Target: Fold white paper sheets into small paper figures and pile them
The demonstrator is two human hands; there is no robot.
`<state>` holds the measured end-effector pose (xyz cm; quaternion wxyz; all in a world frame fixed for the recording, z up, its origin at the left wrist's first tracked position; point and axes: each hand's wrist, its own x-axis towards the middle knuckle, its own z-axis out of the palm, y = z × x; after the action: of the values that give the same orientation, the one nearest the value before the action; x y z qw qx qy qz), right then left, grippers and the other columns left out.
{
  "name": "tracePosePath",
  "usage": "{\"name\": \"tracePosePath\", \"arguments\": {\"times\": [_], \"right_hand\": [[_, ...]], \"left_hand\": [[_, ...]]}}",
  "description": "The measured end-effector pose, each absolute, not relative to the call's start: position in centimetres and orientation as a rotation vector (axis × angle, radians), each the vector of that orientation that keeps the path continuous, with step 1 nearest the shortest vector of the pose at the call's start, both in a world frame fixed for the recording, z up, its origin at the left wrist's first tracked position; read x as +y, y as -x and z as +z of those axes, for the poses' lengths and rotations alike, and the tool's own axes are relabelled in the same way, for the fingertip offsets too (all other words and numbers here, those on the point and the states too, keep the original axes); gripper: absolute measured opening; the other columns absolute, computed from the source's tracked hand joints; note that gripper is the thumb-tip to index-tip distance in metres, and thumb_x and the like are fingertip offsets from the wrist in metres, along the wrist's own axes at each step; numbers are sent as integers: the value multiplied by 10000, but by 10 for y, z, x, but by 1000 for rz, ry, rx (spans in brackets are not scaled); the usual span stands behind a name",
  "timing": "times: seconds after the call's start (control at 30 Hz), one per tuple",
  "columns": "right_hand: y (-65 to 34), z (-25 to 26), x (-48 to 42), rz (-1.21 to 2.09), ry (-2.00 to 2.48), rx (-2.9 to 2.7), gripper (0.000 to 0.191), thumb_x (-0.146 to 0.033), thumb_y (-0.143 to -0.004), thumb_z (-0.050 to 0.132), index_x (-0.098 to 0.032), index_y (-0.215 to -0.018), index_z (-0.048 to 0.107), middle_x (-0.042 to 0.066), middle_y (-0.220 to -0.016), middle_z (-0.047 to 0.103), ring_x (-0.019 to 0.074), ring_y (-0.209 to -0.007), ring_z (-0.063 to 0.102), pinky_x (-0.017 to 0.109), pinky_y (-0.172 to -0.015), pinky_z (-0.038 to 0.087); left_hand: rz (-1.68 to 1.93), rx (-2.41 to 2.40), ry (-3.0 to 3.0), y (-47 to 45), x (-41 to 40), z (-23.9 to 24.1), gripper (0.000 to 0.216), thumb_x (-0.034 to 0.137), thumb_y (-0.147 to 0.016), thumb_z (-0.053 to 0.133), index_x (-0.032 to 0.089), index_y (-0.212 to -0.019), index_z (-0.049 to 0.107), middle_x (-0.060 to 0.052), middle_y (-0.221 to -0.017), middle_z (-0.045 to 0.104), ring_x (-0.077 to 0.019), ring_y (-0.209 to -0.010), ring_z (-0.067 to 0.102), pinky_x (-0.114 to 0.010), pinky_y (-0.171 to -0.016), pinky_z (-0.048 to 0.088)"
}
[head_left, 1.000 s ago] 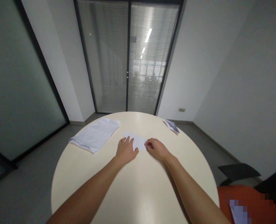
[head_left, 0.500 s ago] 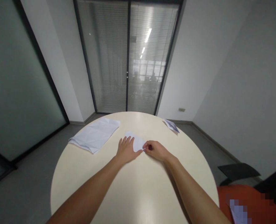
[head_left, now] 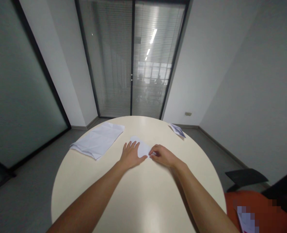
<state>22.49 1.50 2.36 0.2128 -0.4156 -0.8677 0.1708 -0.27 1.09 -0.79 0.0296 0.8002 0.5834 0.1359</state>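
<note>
A small sheet of white paper [head_left: 143, 149] lies on the round table between my hands, partly covered by them. My left hand [head_left: 132, 156] rests flat on its left part, fingers spread and thumb stretched towards the right. At the paper's right corner, my right hand [head_left: 163, 156] pinches the edge between thumb and fingertips. Whether that corner is folded is too small to make out.
Larger creased white sheets [head_left: 98, 139] lie at the table's far left. A folded printed paper [head_left: 177, 130] sits by the far right edge of the cream table [head_left: 133, 200]. An orange chair [head_left: 252, 199] with a black armrest [head_left: 246, 177] stands at the right.
My right hand's fingers have shifted slightly at the paper's right corner, and its knuckles sit a little higher. My left hand stays on the paper. The view has moved slightly.
</note>
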Motion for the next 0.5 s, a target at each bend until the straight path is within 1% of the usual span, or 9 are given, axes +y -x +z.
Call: {"name": "tracePosePath", "arguments": {"times": [0.1,0.23,0.3,0.4,0.5], "right_hand": [[-226,21,13,404,1158,-2398,219,-322,-833,709,-213,-1021,737,82,-1042,683,227,-965,617,358,-905,468],[-226,8,14,293,1169,-2378,317,-448,-848,703,-251,-1096,682,98,-1225,640,291,-1236,521,493,-1077,384],[-225,2,15,289,1184,-2376,322,-456,-866,676,-262,-1122,661,95,-1280,618,287,-1306,482,530,-1147,311],[-227,-5,18,322,1195,-2401,340,-420,-871,660,-266,-1174,640,100,-1351,585,268,-1373,440,545,-1213,196],[-233,-9,22,369,1238,-2420,370,-401,-868,653,-286,-1220,637,105,-1412,551,286,-1435,369,585,-1211,163]], "left_hand": [[420,1797,-2477,2,11,-8,882,749,-848,447,164,-1507,397,-144,-1593,362,-379,-1488,247,-558,-1211,140],[405,1802,-2480,1,11,-8,881,740,-846,465,161,-1507,400,-139,-1591,368,-377,-1483,260,-559,-1209,152],[391,1806,-2474,1,11,-7,884,740,-844,467,162,-1509,398,-138,-1592,366,-375,-1484,258,-552,-1212,146],[374,1804,-2455,0,10,-5,893,744,-840,466,163,-1514,391,-139,-1600,351,-376,-1491,244,-548,-1216,131],[370,1792,-2437,0,10,-3,905,746,-835,468,160,-1519,382,-145,-1604,341,-383,-1494,234,-551,-1214,127]]}}
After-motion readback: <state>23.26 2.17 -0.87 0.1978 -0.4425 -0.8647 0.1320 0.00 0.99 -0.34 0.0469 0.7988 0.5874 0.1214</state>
